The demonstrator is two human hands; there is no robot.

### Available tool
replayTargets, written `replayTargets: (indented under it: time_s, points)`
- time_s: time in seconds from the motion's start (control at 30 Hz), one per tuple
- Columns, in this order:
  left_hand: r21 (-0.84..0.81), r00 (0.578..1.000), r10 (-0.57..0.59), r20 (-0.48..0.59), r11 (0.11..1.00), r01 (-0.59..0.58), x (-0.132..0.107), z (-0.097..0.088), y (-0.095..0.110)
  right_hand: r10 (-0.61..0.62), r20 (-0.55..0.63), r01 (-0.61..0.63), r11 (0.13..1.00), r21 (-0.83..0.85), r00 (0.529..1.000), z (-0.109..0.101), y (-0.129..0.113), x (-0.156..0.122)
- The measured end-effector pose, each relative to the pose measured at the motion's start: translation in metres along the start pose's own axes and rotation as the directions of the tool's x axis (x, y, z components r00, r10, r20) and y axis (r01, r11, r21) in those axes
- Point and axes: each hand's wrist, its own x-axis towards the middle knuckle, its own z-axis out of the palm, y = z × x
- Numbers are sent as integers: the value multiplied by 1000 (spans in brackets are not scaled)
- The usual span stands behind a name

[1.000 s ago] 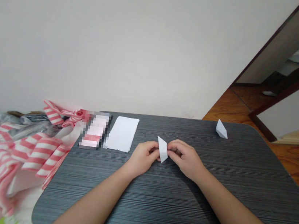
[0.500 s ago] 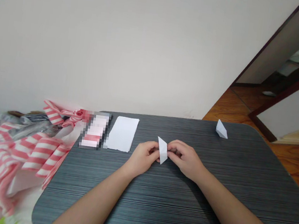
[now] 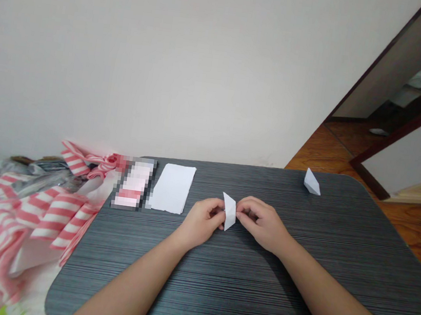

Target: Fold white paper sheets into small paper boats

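A small folded white paper boat (image 3: 229, 212) is held between my two hands, slightly above the dark table (image 3: 193, 289). My left hand (image 3: 202, 223) pinches it from the left side, fingertips partly behind the paper. On the opposite side my right hand (image 3: 262, 221) is closed, with thumb and forefinger gripping the boat's right edge. A second folded paper boat (image 3: 311, 182) sits alone at the far right of the table. To the left of my hands lies a stack of white paper sheets (image 3: 172, 188).
A phone-like pixelated object (image 3: 133, 183) lies beside the paper stack. Red-and-white striped cloth (image 3: 59, 215) and other fabric are heaped along the table's left side. A white wall (image 3: 192, 62) rises behind the table; a doorway and wooden floor (image 3: 320, 146) show on the right.
The paper boat has turned very slightly between my fingers. My hands have barely moved, and everything else stays where it was.
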Motion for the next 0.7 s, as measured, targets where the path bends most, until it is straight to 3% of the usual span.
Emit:
replayTargets:
  time_s: [0.27, 0.47, 0.7]
  points:
    - [45, 999, 33, -11, 998, -33, -1, 0, 2, -16, 15, 16, 1000, -14, 1000, -1, 2, 0]
    - [204, 995, 98, -26, 975, -90, -3, -4, 6, 123, -101, -115, 990, 78, 987, 1, 7, -4]
    - [321, 964, 256, 73, 909, -266, -7, -4, 13, -72, -20, 73, 997, 10, 997, -6, 6, -3]
